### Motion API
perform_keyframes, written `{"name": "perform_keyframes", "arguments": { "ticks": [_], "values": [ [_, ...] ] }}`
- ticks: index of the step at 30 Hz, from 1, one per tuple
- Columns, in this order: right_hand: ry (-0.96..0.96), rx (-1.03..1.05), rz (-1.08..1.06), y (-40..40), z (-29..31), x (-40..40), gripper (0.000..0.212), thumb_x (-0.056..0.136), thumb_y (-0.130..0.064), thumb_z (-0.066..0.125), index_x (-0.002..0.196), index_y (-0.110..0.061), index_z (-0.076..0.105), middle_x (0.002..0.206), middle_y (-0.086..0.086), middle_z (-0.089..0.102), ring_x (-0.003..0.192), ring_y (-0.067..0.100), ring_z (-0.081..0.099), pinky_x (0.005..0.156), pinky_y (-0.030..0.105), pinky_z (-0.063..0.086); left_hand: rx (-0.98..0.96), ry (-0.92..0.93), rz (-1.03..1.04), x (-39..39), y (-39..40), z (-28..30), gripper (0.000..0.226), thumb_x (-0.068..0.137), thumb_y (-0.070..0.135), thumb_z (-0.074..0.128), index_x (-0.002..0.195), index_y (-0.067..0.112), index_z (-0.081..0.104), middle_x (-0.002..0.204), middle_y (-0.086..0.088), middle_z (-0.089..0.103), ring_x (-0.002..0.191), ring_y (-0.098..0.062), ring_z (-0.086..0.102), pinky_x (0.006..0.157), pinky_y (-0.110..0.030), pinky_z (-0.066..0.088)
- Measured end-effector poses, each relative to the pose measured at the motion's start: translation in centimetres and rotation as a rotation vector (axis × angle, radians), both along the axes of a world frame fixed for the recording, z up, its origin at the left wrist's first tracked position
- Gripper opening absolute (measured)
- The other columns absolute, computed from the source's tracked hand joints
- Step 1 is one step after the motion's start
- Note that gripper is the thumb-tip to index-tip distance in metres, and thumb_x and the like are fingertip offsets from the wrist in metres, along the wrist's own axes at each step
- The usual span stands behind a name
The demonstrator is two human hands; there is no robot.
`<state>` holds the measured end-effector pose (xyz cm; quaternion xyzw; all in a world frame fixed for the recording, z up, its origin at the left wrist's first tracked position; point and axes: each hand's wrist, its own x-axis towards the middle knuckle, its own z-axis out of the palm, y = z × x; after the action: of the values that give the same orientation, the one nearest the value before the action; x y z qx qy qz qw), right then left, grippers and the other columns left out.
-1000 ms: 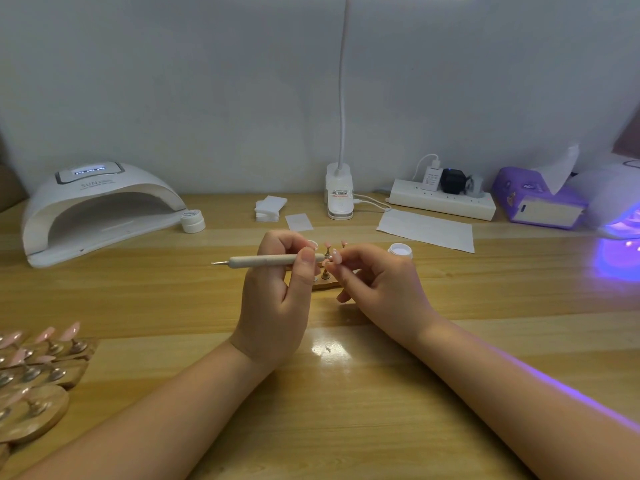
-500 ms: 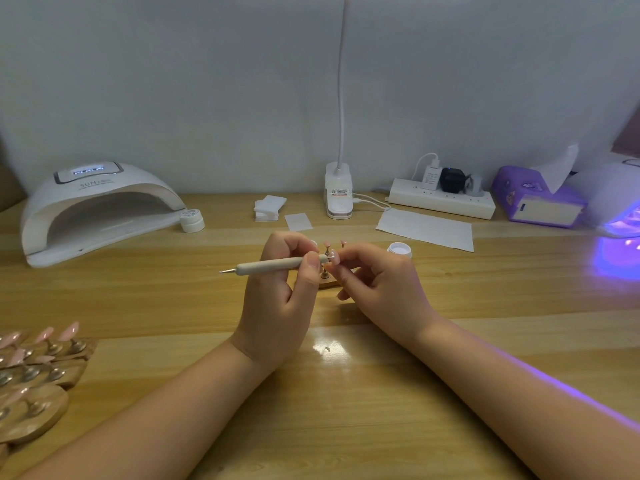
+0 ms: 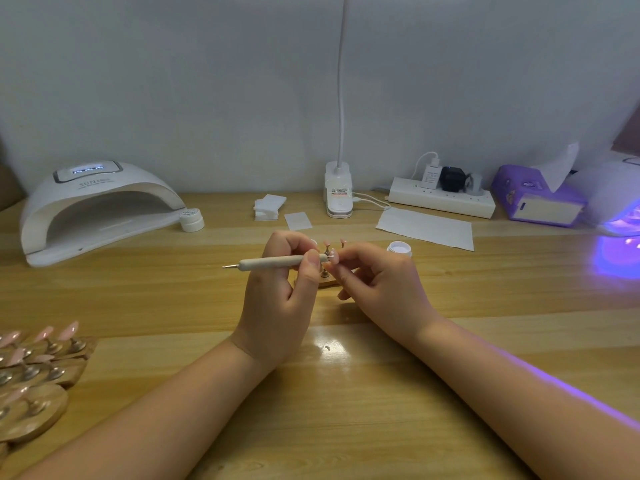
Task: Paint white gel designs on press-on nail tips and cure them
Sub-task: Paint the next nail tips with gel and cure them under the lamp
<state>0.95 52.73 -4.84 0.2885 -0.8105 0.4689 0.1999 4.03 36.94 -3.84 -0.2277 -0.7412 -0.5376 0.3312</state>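
Observation:
My left hand (image 3: 280, 299) grips a beige nail-art pen (image 3: 270, 262) that lies level, its metal point aimed left. The pen's other end meets a small pink nail tip (image 3: 331, 259), which the fingertips of my right hand (image 3: 381, 289) pinch. Just behind and below my fingers stands a small wooden holder (image 3: 328, 282) with more pink tips (image 3: 326, 244) on stems. An open jar of white gel (image 3: 400, 248) sits to the right of my right hand. A white curing lamp (image 3: 93, 209) stands at the far left, unlit inside.
Several wooden holders with pink tips (image 3: 38, 368) crowd the near left edge. A second lamp (image 3: 620, 206) glows purple at the far right. Along the wall are a closed white jar (image 3: 191, 220), cotton pads (image 3: 268, 206), a desk-lamp base (image 3: 338, 195), a power strip (image 3: 443, 199), a paper sheet (image 3: 426, 228) and a purple tissue box (image 3: 536, 199).
The pen's left point dipped slightly and shifted a little right. Both hands stay together over the small holder.

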Motion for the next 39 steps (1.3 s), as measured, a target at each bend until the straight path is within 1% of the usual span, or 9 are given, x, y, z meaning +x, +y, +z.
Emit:
{"name": "perform_keyframes", "arguments": {
  "ticks": [4,7,11,16,23,28,29,34,39],
  "values": [
    [0.003,-0.01,-0.007,-0.04,0.04,-0.01,0.011,0.089,-0.015,0.067,0.099,-0.011,0.07,0.085,-0.004,0.07,0.063,0.014,0.069,0.057,0.039,0.058,-0.001,0.006,-0.005,-0.02,0.01,0.0,0.004,0.091,0.029,0.045,0.092,0.029,0.048,0.078,0.001,0.059,0.072,-0.014,0.058,0.061,-0.021,0.048],
    [0.007,-0.023,-0.015,-0.1,0.03,0.05,0.009,0.089,-0.015,0.068,0.097,-0.011,0.07,0.084,-0.003,0.07,0.061,0.013,0.069,0.057,0.04,0.057,0.009,-0.01,-0.009,-0.07,0.03,-0.06,0.005,0.091,0.03,0.045,0.091,0.027,0.049,0.077,-0.001,0.059,0.071,-0.014,0.058,0.061,-0.023,0.049],
    [0.009,-0.022,-0.018,-0.11,0.07,0.05,0.009,0.089,-0.015,0.068,0.096,-0.01,0.07,0.083,-0.002,0.07,0.06,0.013,0.068,0.057,0.04,0.057,0.007,-0.01,-0.009,-0.11,0.03,-0.11,0.006,0.091,0.031,0.045,0.091,0.026,0.049,0.077,-0.001,0.059,0.071,-0.012,0.058,0.062,-0.019,0.048],
    [0.019,-0.028,-0.02,-0.15,-0.04,0.08,0.009,0.089,-0.015,0.068,0.096,-0.01,0.07,0.084,-0.002,0.07,0.059,0.013,0.068,0.056,0.04,0.057,0.02,0.017,0.0,-0.01,-0.07,-0.09,0.004,0.092,0.031,0.044,0.093,0.029,0.048,0.08,-0.004,0.061,0.074,-0.015,0.06,0.064,-0.024,0.051],
    [0.015,-0.022,-0.02,-0.05,0.0,0.02,0.011,0.09,-0.016,0.068,0.098,-0.01,0.07,0.086,-0.002,0.071,0.061,0.013,0.069,0.056,0.039,0.057,0.049,0.037,0.015,-0.04,-0.05,0.05,0.003,0.093,0.03,0.044,0.095,0.031,0.047,0.084,0.003,0.06,0.078,-0.013,0.063,0.067,-0.022,0.052],
    [0.016,-0.017,-0.025,-0.02,0.14,0.2,0.012,0.089,-0.016,0.068,0.099,-0.011,0.071,0.087,-0.003,0.071,0.061,0.012,0.069,0.057,0.037,0.057,0.052,0.038,0.001,0.01,-0.03,0.04,0.005,0.091,0.029,0.044,0.094,0.029,0.047,0.083,0.004,0.059,0.078,-0.011,0.062,0.067,-0.017,0.049],
    [0.016,-0.019,-0.028,-0.04,0.16,0.21,0.012,0.089,-0.016,0.068,0.099,-0.011,0.071,0.086,-0.003,0.071,0.061,0.013,0.069,0.057,0.038,0.057,0.055,0.033,-0.006,0.02,-0.03,0.04,0.005,0.091,0.029,0.044,0.094,0.028,0.048,0.083,0.002,0.059,0.078,-0.011,0.062,0.067,-0.018,0.049],
    [0.018,-0.031,-0.019,-0.13,0.24,0.23,0.01,0.089,-0.016,0.068,0.097,-0.011,0.071,0.083,-0.003,0.07,0.06,0.015,0.068,0.055,0.039,0.057,0.036,0.015,-0.019,0.17,0.01,0.09,0.006,0.09,0.029,0.044,0.092,0.027,0.048,0.08,-0.004,0.058,0.073,-0.019,0.059,0.064,-0.034,0.051],
    [0.008,-0.06,-0.022,-0.21,0.15,0.15,0.01,0.088,-0.017,0.069,0.095,-0.01,0.071,0.081,-0.002,0.07,0.058,0.018,0.068,0.055,0.043,0.056,0.022,0.003,-0.023,0.15,0.07,0.1,0.006,0.09,0.029,0.044,0.092,0.026,0.048,0.08,-0.005,0.058,0.073,-0.019,0.059,0.063,-0.033,0.05]
  ]
}}
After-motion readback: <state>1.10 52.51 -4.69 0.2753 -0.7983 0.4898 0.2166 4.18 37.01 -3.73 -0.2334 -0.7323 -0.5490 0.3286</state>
